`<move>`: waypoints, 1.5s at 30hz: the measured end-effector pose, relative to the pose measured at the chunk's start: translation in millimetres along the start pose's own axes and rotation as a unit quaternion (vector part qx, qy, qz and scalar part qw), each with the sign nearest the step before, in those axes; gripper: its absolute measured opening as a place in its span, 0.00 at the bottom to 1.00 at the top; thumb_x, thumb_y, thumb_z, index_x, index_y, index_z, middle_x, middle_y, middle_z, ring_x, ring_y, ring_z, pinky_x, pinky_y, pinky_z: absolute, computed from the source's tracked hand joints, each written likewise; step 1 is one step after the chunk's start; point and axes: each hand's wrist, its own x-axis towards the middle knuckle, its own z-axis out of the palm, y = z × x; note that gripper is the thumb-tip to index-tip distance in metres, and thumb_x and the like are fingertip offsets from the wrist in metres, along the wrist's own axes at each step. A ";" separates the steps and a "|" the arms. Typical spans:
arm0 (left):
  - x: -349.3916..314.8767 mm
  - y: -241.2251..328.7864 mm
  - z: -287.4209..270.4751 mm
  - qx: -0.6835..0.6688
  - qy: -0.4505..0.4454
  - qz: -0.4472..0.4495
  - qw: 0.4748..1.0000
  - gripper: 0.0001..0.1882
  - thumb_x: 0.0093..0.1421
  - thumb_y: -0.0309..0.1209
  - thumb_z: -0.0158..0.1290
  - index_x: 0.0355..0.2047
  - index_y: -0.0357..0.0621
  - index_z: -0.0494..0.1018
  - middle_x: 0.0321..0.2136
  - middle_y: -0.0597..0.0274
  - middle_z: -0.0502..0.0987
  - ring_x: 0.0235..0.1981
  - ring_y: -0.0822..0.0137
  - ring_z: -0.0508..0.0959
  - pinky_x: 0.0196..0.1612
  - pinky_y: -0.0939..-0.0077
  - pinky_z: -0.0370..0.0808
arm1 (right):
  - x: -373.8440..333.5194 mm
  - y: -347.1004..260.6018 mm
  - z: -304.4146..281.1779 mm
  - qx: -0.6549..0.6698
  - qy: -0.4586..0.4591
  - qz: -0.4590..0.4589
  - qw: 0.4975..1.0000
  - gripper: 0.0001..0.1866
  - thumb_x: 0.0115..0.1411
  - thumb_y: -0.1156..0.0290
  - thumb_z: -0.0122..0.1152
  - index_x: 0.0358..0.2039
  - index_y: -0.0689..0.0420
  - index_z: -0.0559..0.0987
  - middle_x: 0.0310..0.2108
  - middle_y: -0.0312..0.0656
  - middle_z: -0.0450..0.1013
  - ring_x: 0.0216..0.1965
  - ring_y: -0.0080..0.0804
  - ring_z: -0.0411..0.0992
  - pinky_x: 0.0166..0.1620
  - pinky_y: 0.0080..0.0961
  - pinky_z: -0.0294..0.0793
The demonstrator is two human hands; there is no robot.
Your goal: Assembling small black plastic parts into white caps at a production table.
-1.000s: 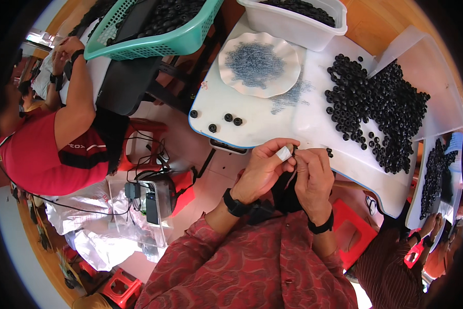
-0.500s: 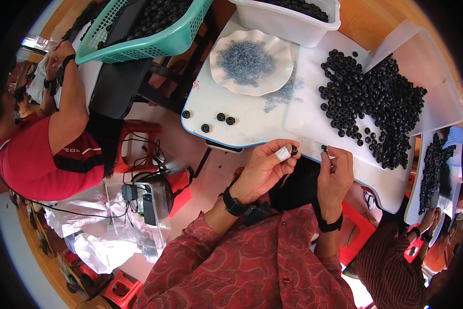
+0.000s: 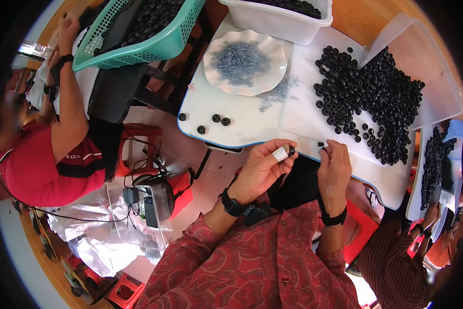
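Note:
My left hand (image 3: 262, 172), with white tape round its thumb, pinches a small black ring-like plastic part (image 3: 291, 150) above the table's front edge. Just to the right, my right hand (image 3: 335, 175) has thumb and fingers pressed together, with a tiny black piece (image 3: 320, 144) at its fingertips. The kind of that piece is too small to tell. Beyond the hands, a scalloped white plate (image 3: 211, 74) bears a heap of small bluish-grey clear rings (image 3: 240, 62), some spilled beside it. A large pile of black ring-like parts (image 3: 386, 98) covers the right side of the table.
Several black parts (image 3: 201, 130) stand on the table's left corner (image 3: 231, 136). A white bin (image 3: 278, 23) and a clear tipped container (image 3: 437, 77) are at the back. Left are a green basket (image 3: 164, 51) and a co-worker in a red shirt (image 3: 56, 159); another person sits at right.
The view has shifted slightly, so the table and its contents sit a little further left and up. Both hands keep nearly the same pose, each still pinching its piece.

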 end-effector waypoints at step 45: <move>5.8 -11.2 21.7 0.040 -0.057 0.038 0.997 0.14 0.66 0.27 0.51 0.51 0.34 0.72 0.37 0.66 0.75 0.35 0.75 0.77 0.37 0.83 0.76 | -11.7 -24.7 -5.0 0.537 -0.052 0.137 0.831 0.07 0.60 0.82 0.61 0.40 0.64 0.80 0.37 0.37 0.72 0.31 0.18 0.69 0.34 0.14 0.70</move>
